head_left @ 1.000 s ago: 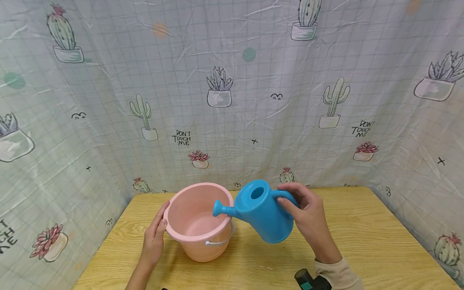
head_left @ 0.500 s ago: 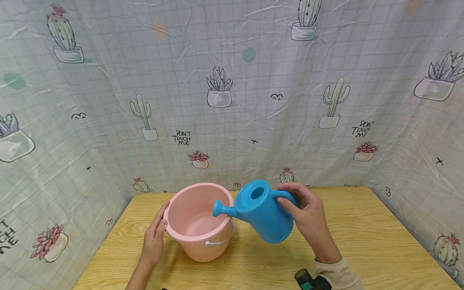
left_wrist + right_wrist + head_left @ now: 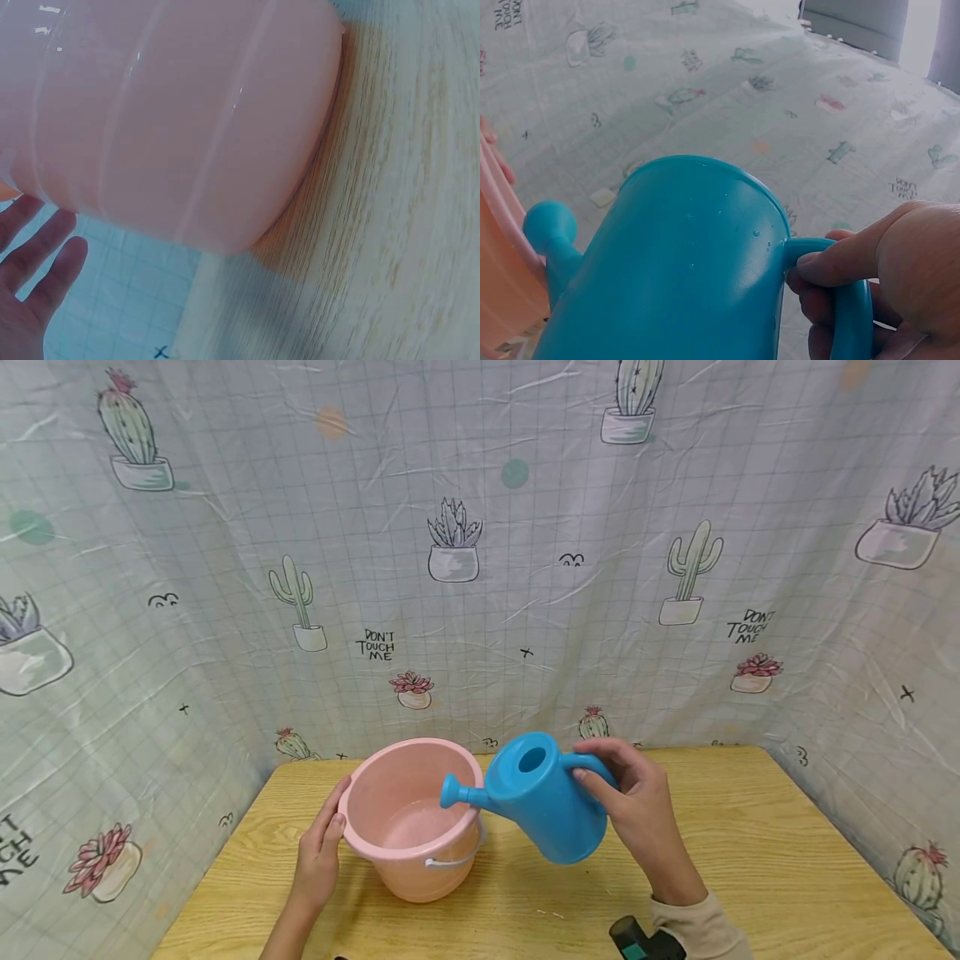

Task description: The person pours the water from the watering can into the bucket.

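Since nothing has visibly moved, right hand (image 3: 639,795) grips watering can (image 3: 555,814) | left hand (image 3: 318,852), straight-fingered, touches bucket (image 3: 420,877) left of grip | likely steadying

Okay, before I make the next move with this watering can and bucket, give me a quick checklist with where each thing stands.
1. Right hand gripping the watering can by its handle: ok.
2. Spout head over the bucket's opening: ok.
3. Left hand against the bucket's side, near the rim: ok.
4. Bucket base on the table: ok.
5. Can's outside dry: not ok; what look like droplets show on its wall.
6. Water left inside the can: cannot tell; its opening shows only dark.
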A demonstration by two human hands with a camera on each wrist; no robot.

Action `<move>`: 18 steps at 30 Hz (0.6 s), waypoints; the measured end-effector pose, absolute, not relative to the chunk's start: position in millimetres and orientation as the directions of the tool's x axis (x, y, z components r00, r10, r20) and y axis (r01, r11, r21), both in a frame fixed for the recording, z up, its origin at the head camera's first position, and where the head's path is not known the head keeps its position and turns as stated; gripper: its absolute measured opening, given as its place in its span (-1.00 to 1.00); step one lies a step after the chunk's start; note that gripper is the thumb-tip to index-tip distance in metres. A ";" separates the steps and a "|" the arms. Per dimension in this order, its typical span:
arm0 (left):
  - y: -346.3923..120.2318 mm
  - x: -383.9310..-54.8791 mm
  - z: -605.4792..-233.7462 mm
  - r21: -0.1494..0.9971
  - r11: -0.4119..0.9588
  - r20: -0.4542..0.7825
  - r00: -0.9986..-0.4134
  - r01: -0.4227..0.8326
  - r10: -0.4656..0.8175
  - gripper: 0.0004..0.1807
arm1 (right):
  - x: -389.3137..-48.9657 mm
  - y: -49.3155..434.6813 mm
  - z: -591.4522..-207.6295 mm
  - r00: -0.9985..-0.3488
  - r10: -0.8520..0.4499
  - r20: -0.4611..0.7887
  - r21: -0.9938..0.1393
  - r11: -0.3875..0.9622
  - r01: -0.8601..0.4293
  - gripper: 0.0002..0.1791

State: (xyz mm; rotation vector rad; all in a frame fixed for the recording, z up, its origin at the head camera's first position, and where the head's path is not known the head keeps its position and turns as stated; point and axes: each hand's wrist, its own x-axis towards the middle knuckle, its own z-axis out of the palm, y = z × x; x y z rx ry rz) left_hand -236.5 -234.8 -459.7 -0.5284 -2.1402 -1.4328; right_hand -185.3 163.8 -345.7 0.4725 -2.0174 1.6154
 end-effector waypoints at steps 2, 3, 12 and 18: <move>-234.9 -236.4 -460.0 0.731 0.366 0.606 -0.794 0.576 0.040 -0.49 | -185.1 163.7 -345.6 -0.812 0.044 0.582 -0.796 0.234 -0.558 -0.72; -234.9 -236.4 -460.3 0.730 0.365 0.608 -0.793 0.578 0.040 -0.49 | -185.0 163.6 -345.5 -0.813 0.045 0.581 -0.797 0.235 -0.557 -0.72; -234.7 -237.1 -461.4 0.736 0.359 0.604 -0.796 0.574 0.037 -0.49 | -185.5 163.7 -345.4 -0.814 0.045 0.579 -0.797 0.241 -0.554 -0.72; -235.2 -238.0 -463.3 0.725 0.359 0.616 -0.787 0.587 0.043 -0.49 | -185.5 163.5 -345.4 -0.819 0.046 0.573 -0.801 0.243 -0.547 -0.72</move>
